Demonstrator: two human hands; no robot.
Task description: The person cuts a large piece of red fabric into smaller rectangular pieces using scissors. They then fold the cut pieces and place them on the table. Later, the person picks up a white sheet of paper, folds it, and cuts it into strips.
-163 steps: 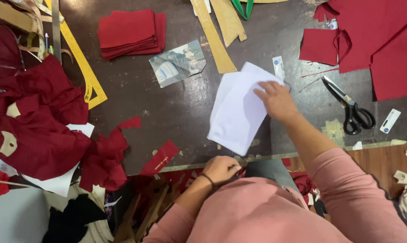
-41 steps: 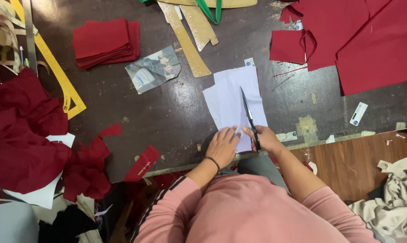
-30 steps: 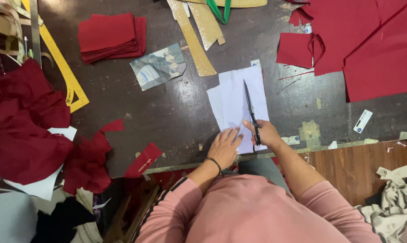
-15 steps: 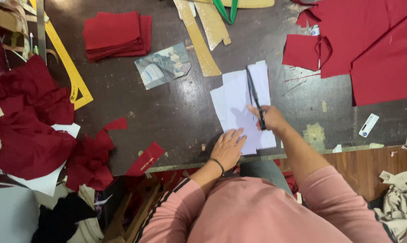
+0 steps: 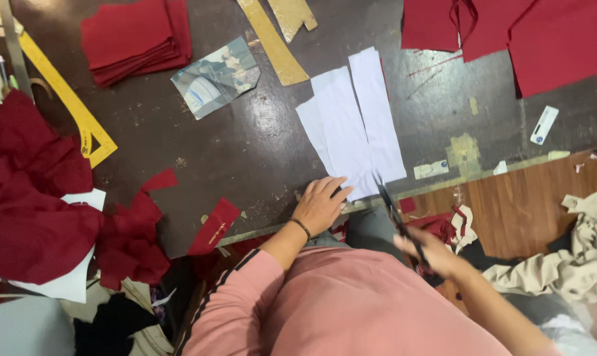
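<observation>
The left hand (image 5: pixel 320 204) rests with loose, spread fingers on the near edge of the white sheets (image 5: pixel 352 128), while the right hand (image 5: pixel 430 254) grips black scissors (image 5: pixel 396 214) off the table (image 5: pixel 259 145) edge.

white label (image 5: pixel 543 124) right, glossy printed packet (image 5: pixel 214 77)

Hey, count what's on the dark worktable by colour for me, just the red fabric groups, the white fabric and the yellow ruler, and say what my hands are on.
Red fabric groups: 3: folded stack, flat pieces, crumpled heap
White fabric pile: 1, left hand pressing its near edge
Yellow ruler: 1
Scissors: 1, in right hand
Total: 6
</observation>
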